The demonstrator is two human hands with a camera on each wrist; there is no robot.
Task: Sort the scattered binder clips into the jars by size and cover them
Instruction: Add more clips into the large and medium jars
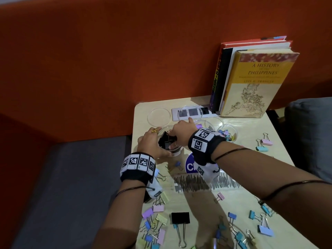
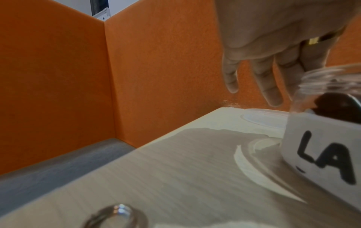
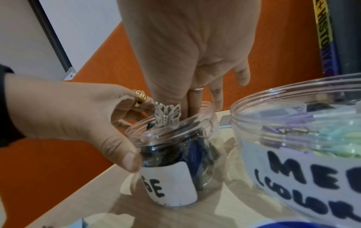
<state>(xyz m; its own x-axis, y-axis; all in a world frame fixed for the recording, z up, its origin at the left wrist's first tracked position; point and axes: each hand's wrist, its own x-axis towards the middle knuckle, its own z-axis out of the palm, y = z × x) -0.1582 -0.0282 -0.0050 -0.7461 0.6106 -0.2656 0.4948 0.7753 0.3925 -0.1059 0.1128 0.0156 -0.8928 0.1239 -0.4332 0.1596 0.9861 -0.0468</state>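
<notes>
The left hand [image 3: 64,114] grasps the large jar [image 3: 175,155] from the side, thumb against its wall, fingers curled behind the neck. The right hand [image 3: 187,50] reaches down into the jar's mouth; whether its fingers [image 3: 193,106] clasp a clip there cannot be told. The jar stands upright on the table [image 1: 233,200] and holds black clips [image 1: 167,141]. Just beside it stands the medium jar [image 3: 296,138], open, with pastel clips inside. Two lids [image 1: 159,116] lie beyond. Loose clips [image 1: 180,218] remain scattered over the near table.
</notes>
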